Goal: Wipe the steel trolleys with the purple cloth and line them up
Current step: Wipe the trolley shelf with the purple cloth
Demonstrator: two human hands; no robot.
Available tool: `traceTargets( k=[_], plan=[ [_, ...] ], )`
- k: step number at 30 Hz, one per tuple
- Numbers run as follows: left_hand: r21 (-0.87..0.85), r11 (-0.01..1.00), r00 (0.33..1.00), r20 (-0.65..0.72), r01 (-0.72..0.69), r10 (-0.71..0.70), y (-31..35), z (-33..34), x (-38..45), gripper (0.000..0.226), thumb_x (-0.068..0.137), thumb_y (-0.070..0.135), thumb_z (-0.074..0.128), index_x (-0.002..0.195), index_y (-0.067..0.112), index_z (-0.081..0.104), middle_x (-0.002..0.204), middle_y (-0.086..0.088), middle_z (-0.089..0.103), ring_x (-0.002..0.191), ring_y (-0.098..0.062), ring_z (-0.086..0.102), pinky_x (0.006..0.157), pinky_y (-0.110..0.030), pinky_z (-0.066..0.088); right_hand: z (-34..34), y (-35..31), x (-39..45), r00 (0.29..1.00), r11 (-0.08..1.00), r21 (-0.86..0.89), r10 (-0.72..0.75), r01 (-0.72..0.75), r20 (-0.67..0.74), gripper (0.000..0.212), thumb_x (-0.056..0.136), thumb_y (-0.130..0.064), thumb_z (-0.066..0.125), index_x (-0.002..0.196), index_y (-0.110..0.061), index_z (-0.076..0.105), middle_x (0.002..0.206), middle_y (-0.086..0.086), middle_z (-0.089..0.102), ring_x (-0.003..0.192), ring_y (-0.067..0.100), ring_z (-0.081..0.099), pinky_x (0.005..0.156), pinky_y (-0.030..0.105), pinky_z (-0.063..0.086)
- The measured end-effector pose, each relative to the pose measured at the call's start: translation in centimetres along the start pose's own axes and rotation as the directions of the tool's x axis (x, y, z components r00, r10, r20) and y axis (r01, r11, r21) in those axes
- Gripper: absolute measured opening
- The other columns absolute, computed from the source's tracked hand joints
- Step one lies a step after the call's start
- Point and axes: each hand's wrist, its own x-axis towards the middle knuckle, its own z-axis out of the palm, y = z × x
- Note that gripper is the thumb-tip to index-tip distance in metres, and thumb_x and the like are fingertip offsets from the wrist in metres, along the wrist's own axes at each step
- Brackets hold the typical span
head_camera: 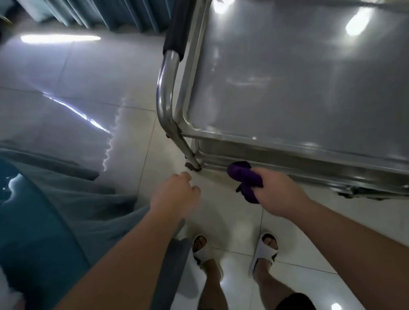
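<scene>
At the far left a teal sheet point(29, 223) drapes over what looks like a bed, with a curtain point(107, 8) hanging beyond it. Just right of the sheet the left hand point(175, 195) hangs over the floor point(131, 142), its fingers loosely curled with nothing in them; it sits near the trolley's corner leg point(189, 154) but does not touch it. Further right, the right hand point(277, 190) grips the cloth point(245, 179), bunched into a wad that sticks out past the knuckles toward the lower rail of the trolley point(291, 75). Whether the cloth touches the steel cannot be told. Only this one trolley shows, standing at the right with its black-sleeved handle point(179, 21) on the near left end and a bare, glossy top shelf. The step in hand seems to be wiping the lower frame by the corner leg. To do it well, the person would likely spread the wad flatter for more contact, run it along the rail in long strokes, and steady the handle or leg with the free hand so the trolley does not roll away. White sandals point(265, 249) stand close below.
</scene>
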Motion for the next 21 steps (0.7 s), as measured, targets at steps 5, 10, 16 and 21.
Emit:
traceTargets(
  k=[5, 10, 16, 21],
  plan=[
    [-0.052, 0.997, 0.998, -0.031, 0.051, -0.053, -2.2, 2.7, 6.0, 0.049, 0.106, 0.044, 0.05, 0.152, 0.026, 0.047, 0.142, -0.006, 0.057, 0.122, -0.028, 0.06, 0.1, -0.045, 0.05, 3.6, 0.6, 7.8, 0.994, 0.992, -0.077, -0.1, 0.102, 0.037, 0.024, 0.096, -0.031, 0.063, 0.119, -0.037, 0.063, 0.097, -0.005, 0.069, 0.086, 0.021, 0.063, 0.069, 0.032, 0.045],
    [-0.251, 0.967, 0.968, -0.23, 0.04, -0.099, -3.7, 5.2, 13.1, 0.065, 0.098, 0.046, 0.065, 0.156, 0.027, 0.042, 0.148, -0.005, 0.057, 0.125, -0.024, 0.058, 0.104, -0.047, 0.052, 5.8, 2.4, 14.9, 0.981, 0.965, -0.177, -0.187, 0.193, 0.052, 0.02, 0.099, -0.03, 0.059, 0.118, -0.029, 0.064, 0.106, -0.001, 0.071, 0.093, 0.026, 0.067, 0.085, 0.044, 0.056],
    [-0.616, 0.773, 0.889, -0.427, -0.151, -0.167, -3.9, 8.5, 20.4, 0.055, 0.092, 0.051, 0.073, 0.14, 0.031, 0.056, 0.108, 0.022, 0.064, 0.092, 0.003, 0.062, 0.072, -0.023, 0.05, 8.3, 4.3, 21.5, 0.952, 0.911, -0.323, -0.295, 0.256, -0.079, 0.034, 0.093, -0.025, 0.066, 0.127, -0.03, 0.062, 0.111, -0.001, 0.067, 0.096, 0.024, 0.065, 0.085, 0.046, 0.057],
    [-0.815, 0.382, 0.805, -0.542, -0.435, -0.241, -2.8, 11.0, 24.4, 0.011, 0.098, 0.031, 0.073, 0.107, 0.026, 0.072, 0.092, 0.015, 0.074, 0.081, 0.004, 0.07, 0.06, -0.011, 0.055, 11.5, 3.8, 26.5, 0.887, 0.871, -0.423, -0.381, 0.249, -0.261, 0.043, 0.092, -0.028, 0.071, 0.133, -0.028, 0.058, 0.113, -0.002, 0.065, 0.1, 0.024, 0.064, 0.084, 0.045, 0.056]
  ],
)
